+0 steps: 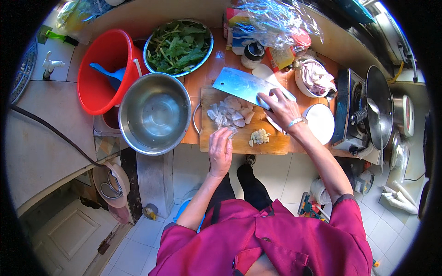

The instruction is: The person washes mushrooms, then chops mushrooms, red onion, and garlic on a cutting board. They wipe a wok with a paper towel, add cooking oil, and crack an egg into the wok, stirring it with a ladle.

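Note:
My right hand (284, 111) grips a wide-bladed cleaver (238, 85) by its handle. The blade lies flat-side up over the far part of a wooden cutting board (214, 143), pointing left. Pale, thin slices of food (229, 112) are heaped on the board below the blade; their kind is hard to tell. At the near edge of this heap my left hand (220, 148) pinches a pale slice (232, 131) between its fingertips. A small pile of chopped garlic (260, 136) sits on the board to the right of that hand.
Left of the board stand a metal basin (155, 114), a red bucket (100, 72) and a bowl of leafy greens (179, 46). To the right are a bowl of sliced onion (315, 77), a white bowl (319, 124) and a wok (378, 107) on a stove. A lidded jar (253, 57) stands behind.

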Demonstrator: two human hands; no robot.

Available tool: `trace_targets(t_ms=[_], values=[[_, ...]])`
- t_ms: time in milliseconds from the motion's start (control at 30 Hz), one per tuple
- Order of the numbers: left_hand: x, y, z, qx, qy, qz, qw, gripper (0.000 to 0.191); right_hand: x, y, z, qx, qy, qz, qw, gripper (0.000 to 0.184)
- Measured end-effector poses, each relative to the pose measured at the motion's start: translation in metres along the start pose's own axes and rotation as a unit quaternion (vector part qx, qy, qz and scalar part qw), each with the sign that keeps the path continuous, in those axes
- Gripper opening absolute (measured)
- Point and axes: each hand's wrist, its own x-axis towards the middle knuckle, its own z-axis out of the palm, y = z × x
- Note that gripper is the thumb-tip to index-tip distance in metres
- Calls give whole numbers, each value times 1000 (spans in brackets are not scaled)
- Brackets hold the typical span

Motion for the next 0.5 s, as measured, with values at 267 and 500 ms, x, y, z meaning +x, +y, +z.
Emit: trace_targets(t_ms=[267,500], values=[[28,-8,-4,14,13,-19,1000,32,48,-6,56,-8,-10,51,999,41],[30,-14,-10,33,0,-28,999,28,84,-26,79,19,-8,124,992,33]])
